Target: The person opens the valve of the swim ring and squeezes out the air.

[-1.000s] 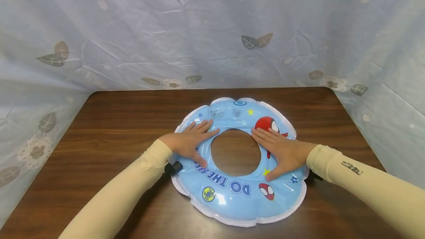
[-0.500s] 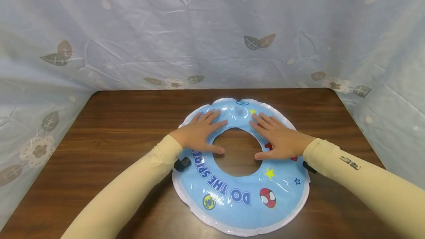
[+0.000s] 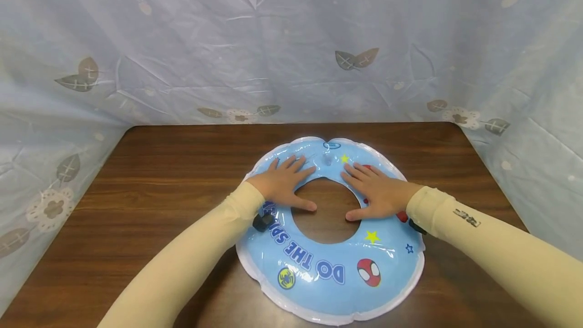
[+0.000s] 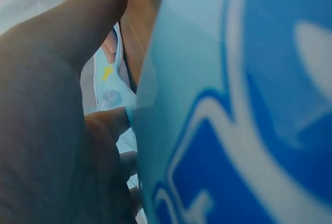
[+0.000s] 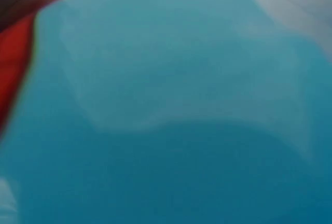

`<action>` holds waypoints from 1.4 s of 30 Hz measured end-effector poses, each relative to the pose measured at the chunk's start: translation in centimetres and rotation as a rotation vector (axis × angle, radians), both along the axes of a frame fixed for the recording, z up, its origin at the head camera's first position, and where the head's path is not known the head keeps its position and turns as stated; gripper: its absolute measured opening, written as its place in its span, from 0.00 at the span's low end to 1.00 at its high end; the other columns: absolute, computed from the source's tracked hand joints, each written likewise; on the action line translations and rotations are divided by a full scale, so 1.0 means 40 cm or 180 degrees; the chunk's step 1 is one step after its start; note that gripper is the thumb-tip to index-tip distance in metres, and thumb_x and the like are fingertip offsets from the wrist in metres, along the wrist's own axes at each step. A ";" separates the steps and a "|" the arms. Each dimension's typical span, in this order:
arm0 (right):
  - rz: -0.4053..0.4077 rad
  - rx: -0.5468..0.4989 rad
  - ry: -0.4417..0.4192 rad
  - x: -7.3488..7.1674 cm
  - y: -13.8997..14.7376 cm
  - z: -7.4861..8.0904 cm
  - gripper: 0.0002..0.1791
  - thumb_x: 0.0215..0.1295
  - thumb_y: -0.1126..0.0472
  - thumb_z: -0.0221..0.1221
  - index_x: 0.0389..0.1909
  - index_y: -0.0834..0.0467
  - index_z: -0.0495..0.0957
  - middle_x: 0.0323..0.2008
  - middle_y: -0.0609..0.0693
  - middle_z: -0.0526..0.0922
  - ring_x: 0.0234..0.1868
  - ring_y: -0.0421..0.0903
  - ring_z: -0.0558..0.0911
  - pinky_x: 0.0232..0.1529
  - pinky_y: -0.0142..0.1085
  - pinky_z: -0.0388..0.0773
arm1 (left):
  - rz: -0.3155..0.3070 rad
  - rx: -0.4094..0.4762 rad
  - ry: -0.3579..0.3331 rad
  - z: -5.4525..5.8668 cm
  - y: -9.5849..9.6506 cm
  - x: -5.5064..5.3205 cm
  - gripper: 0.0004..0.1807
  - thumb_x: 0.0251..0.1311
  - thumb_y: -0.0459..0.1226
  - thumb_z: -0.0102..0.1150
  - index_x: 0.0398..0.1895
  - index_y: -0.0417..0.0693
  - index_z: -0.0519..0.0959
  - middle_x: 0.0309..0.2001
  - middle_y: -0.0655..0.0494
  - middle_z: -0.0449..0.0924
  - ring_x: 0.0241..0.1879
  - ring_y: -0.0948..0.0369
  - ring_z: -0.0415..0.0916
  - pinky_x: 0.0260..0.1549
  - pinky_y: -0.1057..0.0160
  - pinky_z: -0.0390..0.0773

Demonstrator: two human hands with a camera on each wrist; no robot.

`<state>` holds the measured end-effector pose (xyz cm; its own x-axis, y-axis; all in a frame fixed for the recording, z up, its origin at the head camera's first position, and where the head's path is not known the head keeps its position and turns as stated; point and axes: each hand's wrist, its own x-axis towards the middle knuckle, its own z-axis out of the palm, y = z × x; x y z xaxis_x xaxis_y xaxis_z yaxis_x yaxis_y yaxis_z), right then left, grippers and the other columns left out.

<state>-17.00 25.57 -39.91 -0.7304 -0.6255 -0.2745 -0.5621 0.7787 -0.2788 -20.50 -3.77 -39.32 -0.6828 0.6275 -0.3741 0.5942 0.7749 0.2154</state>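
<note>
A light blue inflatable swim ring [image 3: 328,292] with a white scalloped edge and cartoon prints lies on the table in the head view. On its upper left part rests my left hand [image 3: 283,182], fingers spread and thumb reaching over the central hole. My right hand [image 3: 375,191] lies flat on the upper right part, its thumb pointing in at the hole. In the left wrist view the left hand [image 4: 46,110] is alongside the ring's printed lettering [image 4: 207,146]. The blue surface of the swim ring [image 5: 171,94] fills most of the right wrist view.
The brown wood-grain table [image 3: 173,176] has rounded far corners. Behind it and at both sides hangs a pale curtain [image 3: 291,54] with leaf and flower prints. A dark wrist camera [image 3: 263,222] sits beneath the left wrist, over the ring.
Both hands have slid along the ring toward its far side, the left also moving right. Their thumbs have come over to the hole, and more of the near lettering shows.
</note>
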 end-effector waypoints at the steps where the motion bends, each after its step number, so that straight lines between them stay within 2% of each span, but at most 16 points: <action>1: 0.0001 -0.0008 0.0002 -0.001 0.000 0.002 0.60 0.63 0.24 0.56 0.82 0.61 0.52 0.82 0.61 0.50 0.81 0.67 0.47 0.78 0.64 0.42 | 0.0015 0.0021 -0.0014 0.001 0.001 -0.002 0.58 0.58 0.77 0.50 0.85 0.61 0.46 0.85 0.48 0.33 0.83 0.45 0.30 0.76 0.34 0.36; 3: -0.0001 -0.0013 0.0047 -0.005 0.000 0.004 0.60 0.63 0.24 0.56 0.82 0.62 0.52 0.82 0.62 0.51 0.81 0.67 0.47 0.78 0.64 0.41 | 0.0035 0.0089 0.0010 0.001 0.003 -0.008 0.57 0.59 0.76 0.51 0.85 0.60 0.48 0.85 0.48 0.36 0.83 0.44 0.33 0.76 0.34 0.39; 6: -0.0059 -0.0011 0.0203 -0.013 0.001 0.005 0.59 0.64 0.25 0.57 0.81 0.62 0.53 0.82 0.62 0.50 0.82 0.66 0.46 0.78 0.64 0.41 | 0.0025 0.0172 0.0177 -0.001 0.008 -0.018 0.55 0.60 0.75 0.51 0.84 0.59 0.52 0.85 0.48 0.40 0.83 0.44 0.37 0.76 0.35 0.42; 11: -0.0189 0.0066 0.0347 -0.037 -0.008 0.000 0.59 0.64 0.25 0.56 0.82 0.62 0.52 0.82 0.61 0.48 0.82 0.64 0.44 0.78 0.63 0.41 | -0.0034 0.0270 0.0436 -0.008 0.025 -0.037 0.53 0.62 0.73 0.52 0.84 0.56 0.55 0.85 0.48 0.40 0.83 0.46 0.38 0.77 0.38 0.42; 18: -0.0264 0.0141 0.0105 -0.058 -0.039 -0.009 0.61 0.63 0.24 0.56 0.82 0.63 0.49 0.82 0.62 0.48 0.82 0.64 0.45 0.78 0.62 0.42 | 0.0050 0.0217 0.0245 -0.018 0.041 -0.051 0.54 0.61 0.73 0.53 0.84 0.59 0.52 0.84 0.49 0.42 0.83 0.46 0.39 0.77 0.37 0.41; 22: -0.0338 0.0114 0.0087 -0.055 -0.045 -0.002 0.62 0.64 0.24 0.55 0.82 0.63 0.47 0.82 0.62 0.48 0.82 0.63 0.46 0.78 0.62 0.42 | 0.0086 0.0204 0.0238 -0.011 0.040 -0.045 0.54 0.62 0.73 0.52 0.84 0.58 0.52 0.84 0.48 0.43 0.83 0.46 0.40 0.77 0.37 0.41; 24: -0.0399 0.0046 0.0177 -0.036 -0.046 0.007 0.61 0.65 0.25 0.55 0.82 0.64 0.47 0.82 0.62 0.48 0.82 0.63 0.46 0.78 0.63 0.41 | 0.0076 0.0239 0.0339 0.001 0.033 -0.025 0.54 0.63 0.72 0.52 0.84 0.55 0.52 0.84 0.46 0.44 0.82 0.45 0.40 0.77 0.37 0.41; 26: -0.0478 -0.0067 0.0309 0.006 -0.049 0.018 0.61 0.66 0.26 0.56 0.81 0.66 0.48 0.82 0.64 0.49 0.82 0.65 0.47 0.78 0.64 0.42 | 0.0039 0.0269 0.0508 0.014 0.016 0.013 0.54 0.64 0.71 0.53 0.84 0.52 0.53 0.83 0.44 0.45 0.82 0.44 0.41 0.77 0.36 0.42; 29: -0.0602 -0.0227 0.0418 0.105 -0.055 0.031 0.63 0.63 0.25 0.58 0.80 0.69 0.50 0.81 0.67 0.50 0.81 0.67 0.49 0.76 0.67 0.42 | 0.0051 0.0358 0.0667 0.028 -0.027 0.100 0.56 0.61 0.72 0.56 0.83 0.49 0.56 0.83 0.42 0.48 0.82 0.42 0.42 0.76 0.34 0.43; 32: -0.0724 -0.0297 0.0386 0.205 -0.057 0.033 0.68 0.58 0.21 0.58 0.79 0.71 0.51 0.80 0.68 0.50 0.80 0.68 0.49 0.74 0.71 0.41 | 0.0130 0.0476 0.0613 0.026 -0.071 0.190 0.61 0.55 0.74 0.60 0.82 0.47 0.56 0.83 0.42 0.47 0.82 0.41 0.41 0.75 0.31 0.41; 34: -0.0817 -0.0334 0.0328 0.253 -0.059 0.027 0.70 0.55 0.18 0.57 0.79 0.70 0.51 0.81 0.67 0.50 0.80 0.69 0.49 0.73 0.73 0.39 | 0.0202 0.0509 0.0556 0.018 -0.090 0.234 0.64 0.51 0.76 0.60 0.83 0.47 0.55 0.83 0.42 0.44 0.82 0.41 0.38 0.74 0.30 0.39; 37: -0.0964 -0.0359 0.0325 0.289 -0.063 0.014 0.72 0.52 0.17 0.58 0.80 0.69 0.51 0.81 0.66 0.49 0.80 0.70 0.48 0.72 0.75 0.37 | 0.0297 0.0534 0.0580 -0.001 -0.102 0.268 0.68 0.48 0.78 0.61 0.83 0.46 0.53 0.84 0.43 0.42 0.82 0.42 0.37 0.74 0.30 0.38; 42: -0.1093 -0.0308 0.0379 0.290 -0.074 -0.010 0.74 0.50 0.16 0.58 0.80 0.69 0.51 0.81 0.68 0.48 0.79 0.73 0.48 0.69 0.77 0.35 | 0.0418 0.0503 0.0610 -0.019 -0.101 0.277 0.69 0.47 0.78 0.61 0.83 0.45 0.52 0.84 0.43 0.42 0.82 0.42 0.36 0.74 0.30 0.38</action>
<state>-5.39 22.60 -40.31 -0.9253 -0.3574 -0.1267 -0.3056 0.9007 -0.3089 -9.41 -7.80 -40.07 -0.8110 0.5694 -0.1347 0.5326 0.8137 0.2330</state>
